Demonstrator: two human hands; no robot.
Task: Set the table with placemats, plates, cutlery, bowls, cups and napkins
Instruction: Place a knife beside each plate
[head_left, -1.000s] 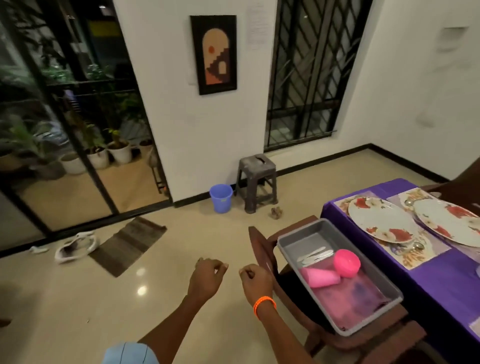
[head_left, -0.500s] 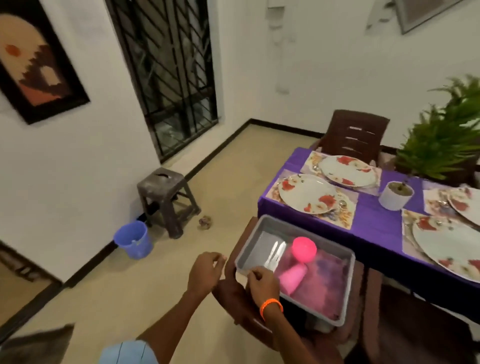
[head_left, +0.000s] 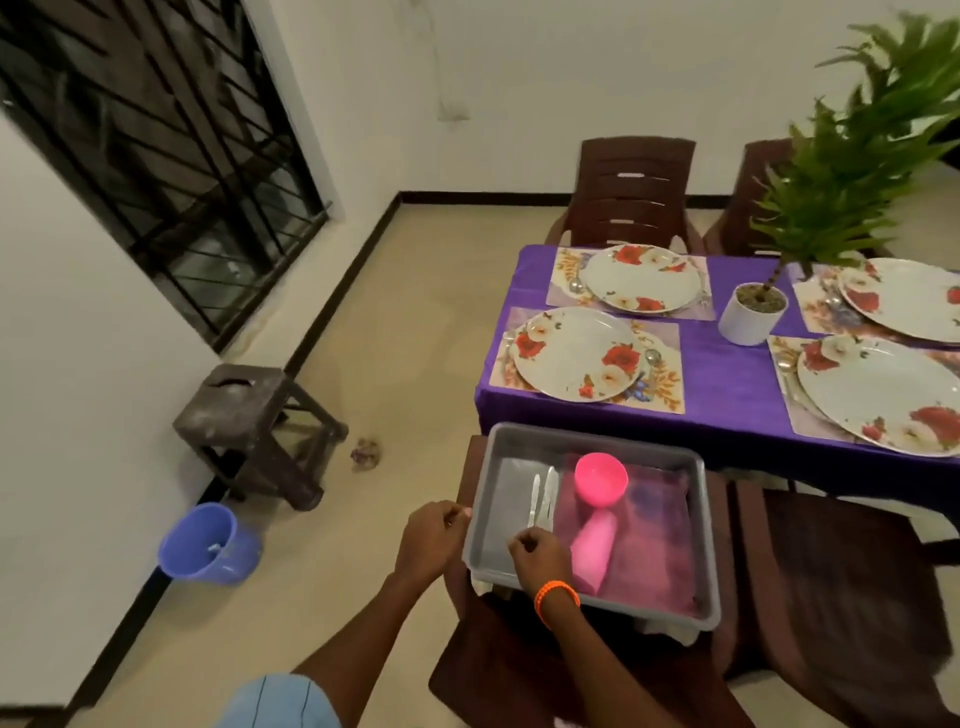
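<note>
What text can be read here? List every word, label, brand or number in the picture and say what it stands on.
None: no readable text shows anywhere.
Floral white plates: red flower patterns only, no lettering.
Grey plastic tray, pink plastic bowl and blue plastic bucket: no label or brand visible.
Orange beaded wristband: plain, no marks.
White plant pot: plain.

Four floral plates (head_left: 574, 353) lie flat on floral placemats (head_left: 662, 382), spoons (head_left: 652, 357) beside them. In the grey tub (head_left: 698, 519) sit an upright pink bowl (head_left: 601, 477), a toppled pink cup (head_left: 592, 548), pale cutlery (head_left: 541, 493) and purple napkins (head_left: 654, 540).
</note>
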